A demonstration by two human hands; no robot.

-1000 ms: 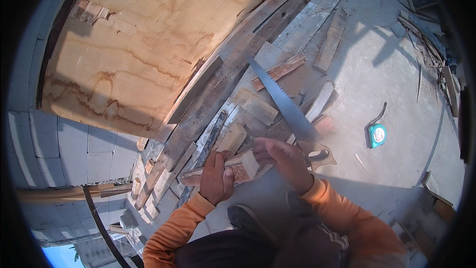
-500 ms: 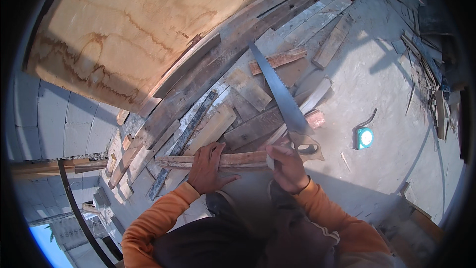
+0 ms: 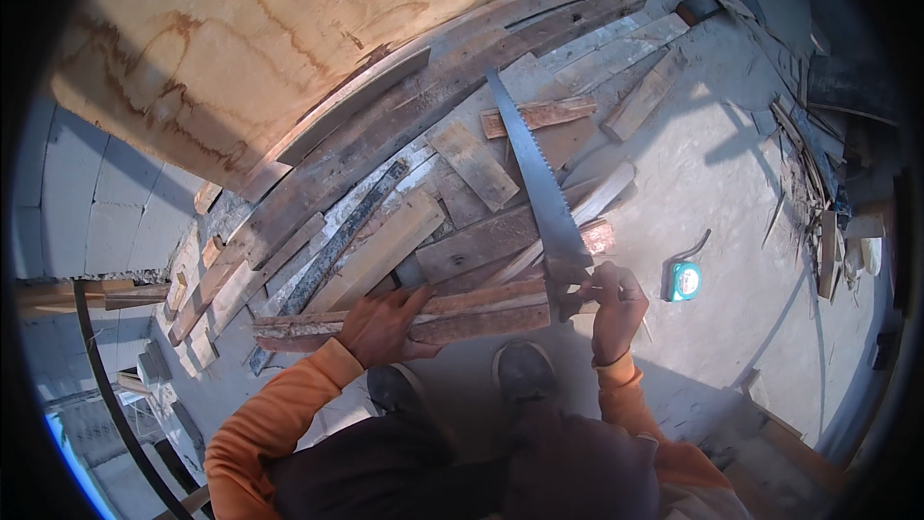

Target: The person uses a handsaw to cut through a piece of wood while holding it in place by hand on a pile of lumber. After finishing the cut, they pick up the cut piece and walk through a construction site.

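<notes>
My left hand presses down over a rough, narrow wooden board, fingers across its top and thumb along its near side. The board lies crosswise in front of my shoes and looks split or layered along its length. My right hand is closed at the handle end of a handsaw, just beyond the board's right end. Fingers and shadow partly hide the handle. The saw's long grey blade points away from me across loose wood, its toothed edge facing right.
Several offcuts, such as a pale block and a reddish piece, lie beyond the board. A large plywood sheet stands at the upper left. A teal tape measure sits on the concrete floor; scrap wood is heaped at right.
My right hand has left the board's right end and moved right to the saw handle. The saw has shifted slightly. My left hand stays on the board, whose right end now shows.
</notes>
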